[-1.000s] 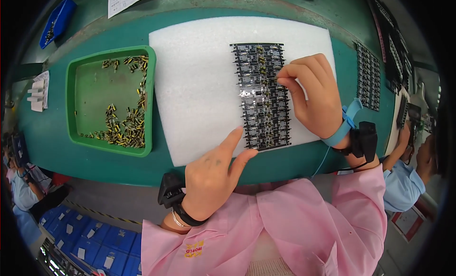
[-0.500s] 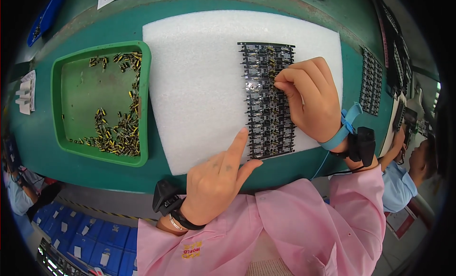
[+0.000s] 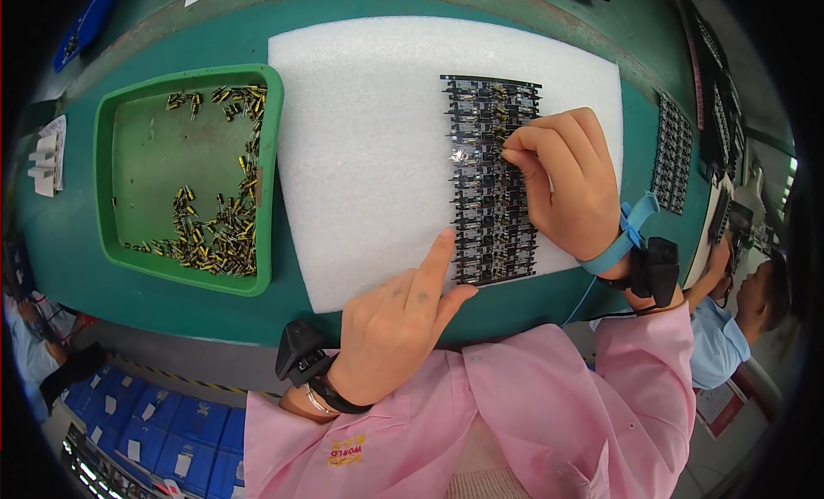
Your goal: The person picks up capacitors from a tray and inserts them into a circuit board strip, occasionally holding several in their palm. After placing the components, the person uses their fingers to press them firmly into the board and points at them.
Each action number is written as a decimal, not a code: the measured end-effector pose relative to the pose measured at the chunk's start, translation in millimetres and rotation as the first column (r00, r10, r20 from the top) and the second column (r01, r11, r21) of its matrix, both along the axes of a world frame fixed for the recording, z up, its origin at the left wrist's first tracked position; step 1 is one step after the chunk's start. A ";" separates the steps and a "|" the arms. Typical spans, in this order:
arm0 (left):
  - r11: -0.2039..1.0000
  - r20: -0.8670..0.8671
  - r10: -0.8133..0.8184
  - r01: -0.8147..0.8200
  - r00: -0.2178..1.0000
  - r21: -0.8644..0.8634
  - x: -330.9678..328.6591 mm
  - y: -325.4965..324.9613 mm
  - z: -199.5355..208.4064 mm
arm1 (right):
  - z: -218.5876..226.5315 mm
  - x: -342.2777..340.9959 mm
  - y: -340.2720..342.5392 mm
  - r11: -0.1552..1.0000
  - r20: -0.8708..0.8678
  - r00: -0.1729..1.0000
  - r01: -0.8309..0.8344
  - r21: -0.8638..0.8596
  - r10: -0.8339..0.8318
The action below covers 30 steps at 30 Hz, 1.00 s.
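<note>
A black panel of small circuit boards (image 3: 489, 216) lies on a white foam sheet (image 3: 369, 156), its long side running away from me. My right hand (image 3: 573, 181) is over the panel's right side, thumb and forefinger pinched together close to the middle column of parts. What sits between those fingertips is too small to make out. At the panel's lower left edge, my left hand (image 3: 399, 314) rests with forefinger stretched to the edge and thumb spread near the bottom corner; it holds nothing. Left of the foam, a green tray (image 3: 269, 181) contains many small yellow-and-black cylindrical components with leads (image 3: 223, 237).
More black circuit panels (image 3: 672, 151) lie on the green table (image 3: 197, 314) at the right. A white slotted piece (image 3: 47, 164) sits at the far left. Blue boxes (image 3: 163, 430) stand below the table's left side. Another person in light blue (image 3: 721, 340) sits at the right.
The whole view has shifted slightly, so the tray and panel appear a little further right. Both hands keep nearly the same places at the panel.
</note>
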State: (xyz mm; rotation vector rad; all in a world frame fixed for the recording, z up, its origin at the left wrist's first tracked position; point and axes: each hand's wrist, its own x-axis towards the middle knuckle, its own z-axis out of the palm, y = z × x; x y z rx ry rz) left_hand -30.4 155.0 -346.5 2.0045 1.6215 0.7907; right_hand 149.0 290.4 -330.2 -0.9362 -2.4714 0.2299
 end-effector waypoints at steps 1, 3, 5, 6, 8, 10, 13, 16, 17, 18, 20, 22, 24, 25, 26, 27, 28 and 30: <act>1.000 0.000 0.002 -0.002 1.000 0.000 -1.0 -0.3 0.3 | 0.4 -1.5 -0.4 1.000 0.004 1.000 -0.001 0.006 0.001; 1.000 0.000 0.001 -0.001 1.000 -0.015 -3.1 -0.8 0.9 | 1.2 -4.4 -1.9 1.000 0.015 1.000 -0.005 0.020 0.005; 1.000 0.003 0.000 0.000 1.000 -0.023 -5.3 -1.0 0.4 | 1.2 -6.9 -3.1 0.999 0.039 0.999 -0.009 0.047 0.007; 1.000 0.008 -0.004 0.004 1.000 -0.022 -6.4 -1.2 0.0 | 0.7 -8.0 -3.2 0.999 0.040 0.999 -0.009 0.047 0.007; 1.000 0.014 -0.005 0.005 1.000 -0.021 -8.7 -1.7 -0.5 | -1.9 -10.6 -2.3 0.995 0.053 0.998 -0.027 0.095 0.022; 1.000 0.016 -0.003 0.004 1.000 -0.022 -10.7 -2.1 -1.3 | -3.4 -13.1 -2.0 0.992 0.062 0.998 -0.038 0.118 0.031; 1.000 0.020 -0.004 0.005 1.000 -0.022 -13.2 -2.4 -1.9 | -4.0 -16.2 -2.7 0.989 0.077 0.997 -0.031 0.143 0.020; 1.000 0.019 -0.007 0.008 1.000 -0.027 -14.8 -2.8 -1.3 | -3.6 -18.6 -3.3 0.989 0.085 0.996 -0.034 0.141 0.022; 1.000 0.019 -0.005 0.006 1.000 -0.028 -15.5 -2.7 -1.6 | -3.7 -19.5 -3.0 0.990 0.089 0.996 -0.035 0.138 0.023; 0.999 0.023 -0.006 0.007 1.000 -0.031 -16.2 -2.6 -1.9 | -3.3 -20.2 -3.1 0.990 0.089 0.996 -0.037 0.137 0.025; 0.999 0.034 -0.013 0.014 0.999 -0.036 -17.7 -3.0 -1.8 | -0.3 -20.6 -5.1 0.996 0.092 0.995 -0.032 0.081 0.025; 0.999 0.028 -0.014 0.015 1.000 -0.040 -19.1 -3.8 -1.2 | 0.1 -21.2 -5.8 0.998 0.094 0.995 -0.032 0.053 0.027; 0.999 0.013 -0.017 0.018 1.000 -0.049 -20.2 -4.7 -0.8 | -1.3 -21.9 -5.8 0.998 0.087 0.996 -0.033 0.048 0.029; 0.999 0.013 -0.015 0.016 1.000 -0.050 -20.8 -5.1 -1.1 | -1.9 -22.7 -5.9 0.998 0.084 0.996 -0.034 0.045 0.030; 0.999 0.013 -0.016 0.016 1.000 -0.048 -21.2 -5.2 -1.4 | -2.1 -23.6 -6.0 0.998 0.084 0.996 -0.035 0.044 0.032; 0.999 0.013 -0.016 0.017 1.000 -0.047 -21.7 -5.2 -1.7 | -2.2 -24.7 -5.9 0.998 0.076 0.996 -0.042 0.038 0.039; 0.999 0.012 -0.017 0.018 1.000 -0.045 -22.2 -5.2 -2.2 | -2.5 -25.7 -5.7 0.998 0.069 0.997 -0.048 0.032 0.045; 0.999 0.010 -0.016 0.017 1.000 -0.046 -23.3 -5.3 -3.2 | -3.7 -27.2 -5.3 0.998 0.062 0.997 -0.055 0.026 0.053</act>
